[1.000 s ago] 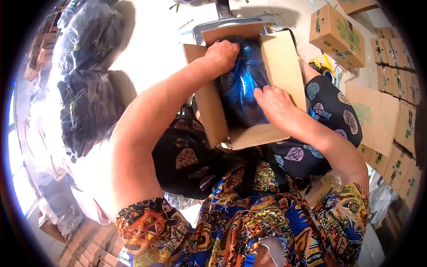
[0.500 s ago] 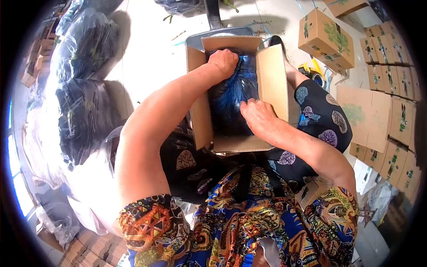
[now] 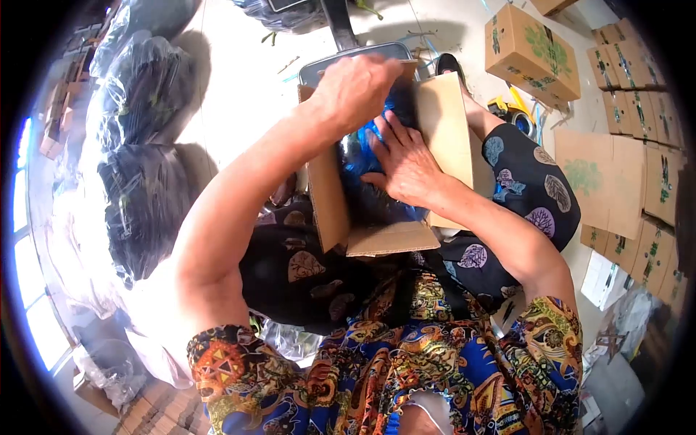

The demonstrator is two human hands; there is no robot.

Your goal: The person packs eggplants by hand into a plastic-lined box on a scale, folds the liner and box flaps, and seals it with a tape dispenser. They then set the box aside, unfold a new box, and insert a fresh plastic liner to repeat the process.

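Observation:
An open cardboard carton (image 3: 330, 206) stands between my knees, its flaps spread outward. Inside lies a bag of dark and shiny blue plastic (image 3: 355, 163); what it wraps is not clear. My right hand (image 3: 409, 163) rests on this plastic with its fingers spread. Above the carton's far end, my left hand (image 3: 355, 90) is closed, fingers curled beside the far flap (image 3: 407, 70). Whatever those fingers hold is hidden. Under the carton's far side shows the rim of a grey platform (image 3: 312, 74) with a dark post (image 3: 338, 25).
Clear plastic bags of dark contents (image 3: 145, 210) line the left side. At right are a closed carton (image 3: 533, 54), a yellow tape dispenser (image 3: 513, 116), a flat cardboard piece (image 3: 598, 181) and stacked cartons (image 3: 641, 112). Plant scraps and blue strapping (image 3: 428, 47) litter the floor.
My left hand has risen from the plastic to the carton's far edge. My right hand has moved up and flattened from a pinch onto the plastic. The near flap now tilts further outward.

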